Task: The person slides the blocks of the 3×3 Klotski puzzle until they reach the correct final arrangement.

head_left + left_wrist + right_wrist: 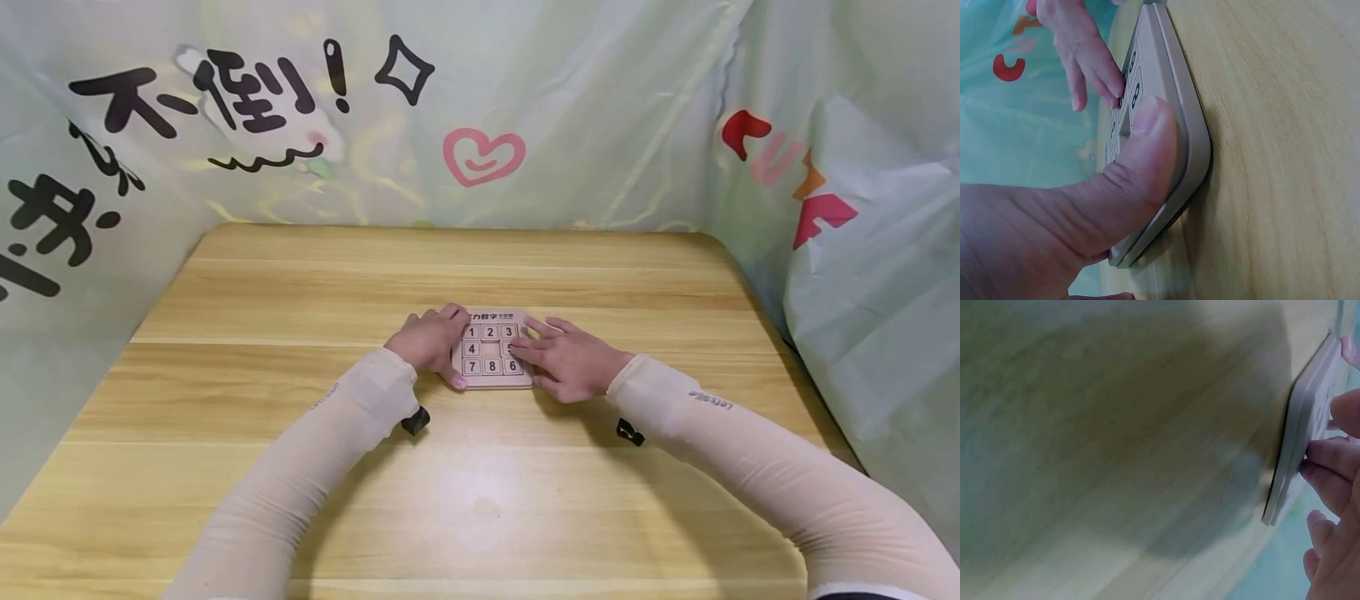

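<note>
A pale pink sliding number puzzle [495, 382] lies flat on the table, its tiles reading 1 2 3, then 4, a gap in the centre and 5, then 7 8 6. My left hand [427, 340] grips the puzzle's left side, fingers at the far corner. In the left wrist view the thumb [1138, 159] lies over the near corner of the frame. Extended fingers of my right hand [573, 362] reach over the right side. One fingertip touches the 5 tile [505, 349] and partly covers it. In the right wrist view, that hand [1338, 487] is partly cut off.
The light wood table [480, 500] stretches around the puzzle on all sides. Behind it hangs a pale printed curtain [600, 100] with black characters and a pink heart, which also closes in both sides. Both forearms wear light sleeves, with black wrist straps.
</note>
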A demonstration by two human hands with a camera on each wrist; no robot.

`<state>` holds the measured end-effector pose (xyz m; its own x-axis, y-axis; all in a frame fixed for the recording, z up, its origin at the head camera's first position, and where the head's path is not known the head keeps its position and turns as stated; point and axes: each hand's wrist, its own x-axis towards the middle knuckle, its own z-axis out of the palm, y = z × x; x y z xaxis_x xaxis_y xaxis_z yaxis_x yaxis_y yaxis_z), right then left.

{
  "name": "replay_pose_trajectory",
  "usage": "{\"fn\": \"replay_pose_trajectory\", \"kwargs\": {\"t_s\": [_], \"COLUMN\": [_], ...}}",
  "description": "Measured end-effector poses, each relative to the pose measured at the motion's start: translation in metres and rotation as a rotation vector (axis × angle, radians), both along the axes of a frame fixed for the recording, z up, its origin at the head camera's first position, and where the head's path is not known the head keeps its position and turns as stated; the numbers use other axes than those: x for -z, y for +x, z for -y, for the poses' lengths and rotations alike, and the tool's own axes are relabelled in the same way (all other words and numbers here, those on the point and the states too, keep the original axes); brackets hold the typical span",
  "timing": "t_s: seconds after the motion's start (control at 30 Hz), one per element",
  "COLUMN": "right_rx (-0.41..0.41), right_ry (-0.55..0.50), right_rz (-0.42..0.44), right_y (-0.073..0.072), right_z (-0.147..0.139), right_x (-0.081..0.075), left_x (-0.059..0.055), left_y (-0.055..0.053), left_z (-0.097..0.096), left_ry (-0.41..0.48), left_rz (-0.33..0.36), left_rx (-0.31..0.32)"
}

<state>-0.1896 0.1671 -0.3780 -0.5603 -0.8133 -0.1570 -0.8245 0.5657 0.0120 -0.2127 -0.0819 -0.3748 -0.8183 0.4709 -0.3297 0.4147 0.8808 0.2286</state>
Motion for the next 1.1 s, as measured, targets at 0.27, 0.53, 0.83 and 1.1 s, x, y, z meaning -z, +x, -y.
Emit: {"fn": "replay_pose_trajectory", "kwargs": {"t_s": [0.27,0.53,0.83,1.1], "right_rx": [-0.039,-0.044,-0.027,-0.067], "right_ry": [-0.027,-0.043,-0.037,-0.041], "right_rz": [-0.017,-0.022,-0.006,-0.017], "right_y": [0.0,-0.002,0.002,0.013], "right_z": [0.008,0.018,0.013,0.002], "right_x": [0.005,0.011,0.006,0.0], "left_x": [0.001,0.0,0.0,0.0], "left_y": [0.0,0.0,0.0,0.0], "left_z": [0.001,0.0,-0.002,-0.001], "left_ry": [-0.012,-0.017,-0.024,-0.019], "left_rz": [0.0,0.002,-0.003,-0.003], "left_rx": [0.005,0.01,0.009,0.004]}}
